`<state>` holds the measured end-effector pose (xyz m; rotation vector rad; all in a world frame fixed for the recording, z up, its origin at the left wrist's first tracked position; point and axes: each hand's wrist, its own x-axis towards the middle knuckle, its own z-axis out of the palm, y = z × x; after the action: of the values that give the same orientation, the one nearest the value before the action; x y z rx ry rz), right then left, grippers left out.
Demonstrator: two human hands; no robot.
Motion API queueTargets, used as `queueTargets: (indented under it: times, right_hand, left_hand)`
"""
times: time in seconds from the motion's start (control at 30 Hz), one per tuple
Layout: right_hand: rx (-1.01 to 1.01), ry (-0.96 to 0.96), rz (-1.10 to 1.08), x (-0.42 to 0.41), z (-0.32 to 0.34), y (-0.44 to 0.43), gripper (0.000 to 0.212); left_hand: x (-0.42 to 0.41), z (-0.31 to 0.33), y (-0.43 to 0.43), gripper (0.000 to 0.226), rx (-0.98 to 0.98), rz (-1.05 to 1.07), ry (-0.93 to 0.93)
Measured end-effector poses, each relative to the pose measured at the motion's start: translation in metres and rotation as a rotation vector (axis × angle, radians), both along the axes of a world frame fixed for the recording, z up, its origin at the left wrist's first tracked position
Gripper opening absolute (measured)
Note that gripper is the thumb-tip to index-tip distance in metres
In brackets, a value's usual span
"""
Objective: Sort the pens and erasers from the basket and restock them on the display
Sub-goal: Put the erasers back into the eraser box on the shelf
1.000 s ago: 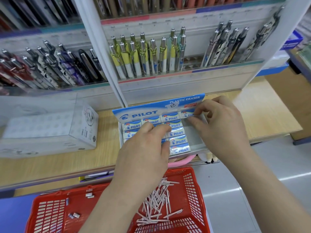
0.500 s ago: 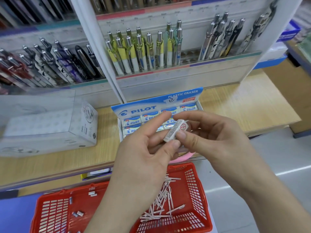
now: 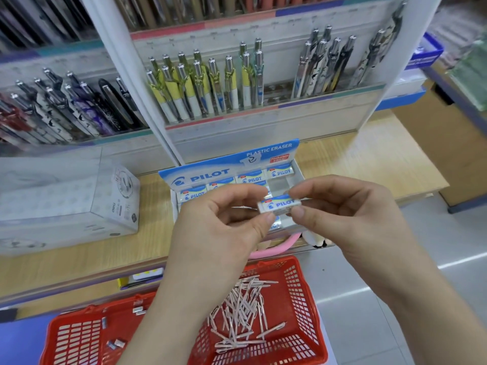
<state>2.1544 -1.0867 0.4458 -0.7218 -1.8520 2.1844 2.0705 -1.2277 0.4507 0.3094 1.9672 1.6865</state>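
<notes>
**A:** What's nearest?

**B:** The red basket, on the near side of the eraser box and lower than it. Pale pens lie heaped in it, and a few loose erasers sit further left of the box.

**A:** And the hands?

**B:** Both grip one eraser just above the box's front rows. My left hand pinches its left end and my right hand its right end, label up.

**A:** Where does it go?

**B:** I judge the bare slot in the box's right column, just behind the held eraser. I'd release the left hand and keep the right pinch. Then I'd turn the label to match its neighbours and lower it straight, so it doesn't ride up on the next row. The box looks light, so I'd press down, not back, or it may slide on the bench.

**A:** The pens?

**B:** Later, I think, to the pen rack behind the box.
</notes>
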Motion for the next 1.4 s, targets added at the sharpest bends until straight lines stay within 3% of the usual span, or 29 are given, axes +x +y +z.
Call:
queueTargets:
  times: [0.2,0.3,0.53,0.73,0.87,1.07,1.27,1.4]
  right_hand:
    - [0.411,-0.102,-0.108,0.0,-0.012,0.013,0.023]
    - [0.484,-0.159,-0.157,0.001,-0.02,0.02,0.018]
    - [0.625,-0.235,-0.075,-0.01,-0.033,0.019,0.021]
    - [0.906,-0.232,0.046,-0.016,-0.031,0.021,0.024]
    - [1.12,-0.28,0.151,-0.017,-0.029,0.017,0.027]
    - [1.116,-0.299,0.206,-0.013,-0.028,0.019,0.041]
    - [1.049,-0.056,-0.027,-0.005,-0.013,0.011,0.023]
    - [0.989,0.092,0.056,-0.006,0.006,-0.024,0.017]
  left_hand:
    - [-0.013,-0.02,0.021,0.022,-0.225,0.048,0.159]
    - [-0.015,-0.029,0.036,0.022,-0.298,0.067,0.263]
    - [-0.016,-0.04,0.053,0.015,-0.486,-0.014,0.731]
    - [-0.017,-0.046,0.057,0.008,-0.558,-0.045,0.878]
    - [-0.018,-0.049,0.057,0.005,-0.6,-0.069,0.909]
    - [-0.012,-0.041,0.044,0.014,-0.494,-0.022,0.858]
    - [0.016,-0.018,-0.02,0.018,-0.339,0.171,0.683]
    - [0.031,-0.016,-0.081,0.018,-0.367,0.24,0.635]
